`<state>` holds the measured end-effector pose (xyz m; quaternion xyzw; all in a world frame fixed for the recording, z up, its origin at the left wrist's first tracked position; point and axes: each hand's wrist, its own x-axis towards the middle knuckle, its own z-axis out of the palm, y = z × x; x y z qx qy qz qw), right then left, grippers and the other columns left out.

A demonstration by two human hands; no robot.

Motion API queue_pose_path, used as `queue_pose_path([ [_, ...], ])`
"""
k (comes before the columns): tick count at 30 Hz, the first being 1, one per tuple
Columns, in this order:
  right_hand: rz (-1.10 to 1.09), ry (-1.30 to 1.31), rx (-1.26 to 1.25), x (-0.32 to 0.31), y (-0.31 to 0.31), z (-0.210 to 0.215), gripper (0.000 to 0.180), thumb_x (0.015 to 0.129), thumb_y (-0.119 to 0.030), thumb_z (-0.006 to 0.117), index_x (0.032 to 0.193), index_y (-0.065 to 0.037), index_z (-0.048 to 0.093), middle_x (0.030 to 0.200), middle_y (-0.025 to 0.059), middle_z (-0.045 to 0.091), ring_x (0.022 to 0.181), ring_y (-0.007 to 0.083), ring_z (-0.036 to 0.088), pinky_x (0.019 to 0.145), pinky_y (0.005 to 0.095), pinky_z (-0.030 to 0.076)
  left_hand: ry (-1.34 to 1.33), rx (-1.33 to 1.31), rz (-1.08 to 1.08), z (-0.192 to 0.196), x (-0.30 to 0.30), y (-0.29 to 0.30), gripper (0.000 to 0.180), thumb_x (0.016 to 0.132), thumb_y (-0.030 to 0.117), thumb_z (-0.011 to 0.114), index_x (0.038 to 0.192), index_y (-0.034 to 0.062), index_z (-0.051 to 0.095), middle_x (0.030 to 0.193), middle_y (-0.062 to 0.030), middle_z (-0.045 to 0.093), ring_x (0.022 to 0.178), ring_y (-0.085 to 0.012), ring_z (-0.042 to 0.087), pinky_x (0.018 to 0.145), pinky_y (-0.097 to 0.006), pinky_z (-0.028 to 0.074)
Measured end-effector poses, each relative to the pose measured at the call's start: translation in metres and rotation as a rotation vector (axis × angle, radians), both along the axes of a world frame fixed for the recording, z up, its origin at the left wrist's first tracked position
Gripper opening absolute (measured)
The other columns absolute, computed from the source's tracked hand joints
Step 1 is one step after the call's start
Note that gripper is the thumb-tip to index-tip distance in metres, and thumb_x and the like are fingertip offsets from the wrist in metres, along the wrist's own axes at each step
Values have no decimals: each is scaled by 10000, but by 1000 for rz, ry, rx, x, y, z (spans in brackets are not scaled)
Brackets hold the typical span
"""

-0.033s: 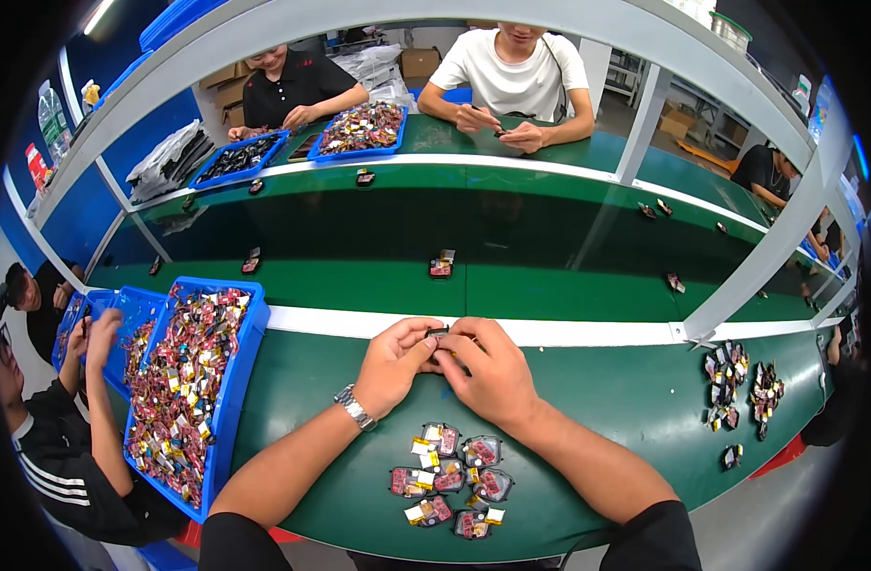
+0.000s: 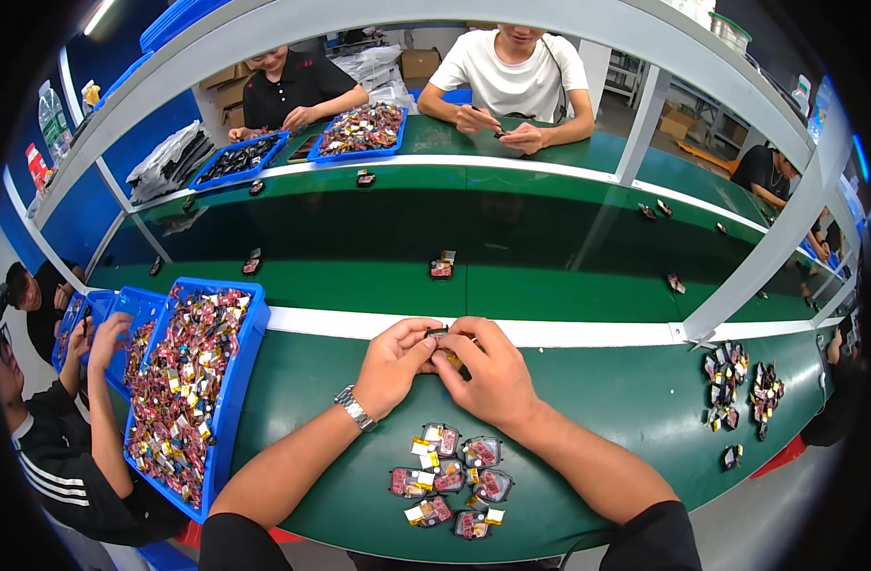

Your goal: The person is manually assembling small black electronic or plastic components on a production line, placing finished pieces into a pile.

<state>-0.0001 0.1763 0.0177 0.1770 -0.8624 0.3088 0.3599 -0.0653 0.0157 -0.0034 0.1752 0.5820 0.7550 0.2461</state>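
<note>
Over the green bench, my left hand and my right hand meet near the white front rail. Between their fingertips they grip a small black housing; my fingers cover most of it, so its inside is hidden. A steel-banded watch is on my left wrist. Closer to me, between my forearms, several black housings lie in a loose cluster, with red circuit boards and white and yellow pieces showing.
A blue bin heaped with red, white and yellow parts stands at left, beside a co-worker's raised hands. More housings lie at right. Beyond the white rail, spaced units sit on the green belt. A grey post rises at right.
My hands and the housing stay practically in place. At the left, the co-worker's raised hand has shifted slightly.
</note>
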Motion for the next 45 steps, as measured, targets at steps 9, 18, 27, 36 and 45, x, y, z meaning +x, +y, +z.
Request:
queue_pose_path([
  [9, -70, -3, 79, -1, 2, -5, 199, 728, -25, 718, 905, -12, 628, 977, 87, 584, 853, 245, 614, 689, 345, 552, 13, 2, -34, 2, 3, 1, 277, 989, 32, 533, 1264, -4, 537, 1180, -96, 644, 1028, -135, 641, 848, -287, 566],
  [18, -86, 21, 134, 0, 1, -3, 182, 725, 3, 725, 899, -24, 681, 944, 79, 614, 816, 226, 637, 682, 329, 555, -6, -20, -41, 3, 2, 0, 271, 991, 8, 516, 1260, -23, 532, 1183, -112, 639, 1044, -151, 644, 859, -287, 575],
  [27, -100, 70, 136, -2, 2, -2, 193, 727, -42, 717, 898, -3, 638, 991, 102, 585, 853, 247, 617, 679, 336, 550, 25, -20, -37, 2, 3, 0, 294, 971, -32, 521, 1265, -31, 524, 1218, -136, 618, 1053, -161, 643, 869, -293, 577],
  [36, -91, 34, 167, 1, 4, -11, 181, 745, -51, 694, 907, 5, 636, 991, 94, 584, 871, 228, 605, 672, 317, 552, -57, 17, -81, 3, 3, -2, 341, 963, -44, 520, 1303, -34, 506, 1227, -139, 610, 1065, -169, 641, 893, -306, 572],
  [45, -73, 18, 230, 0, 7, -15, 265, 771, -101, 705, 994, 31, 646, 1129, 141, 607, 908, 240, 617, 724, 326, 566, -39, 3, -44, -1, 0, -1, 361, 955, -43, 517, 1315, -33, 494, 1239, -140, 605, 1078, -178, 633, 914, -335, 571],
])
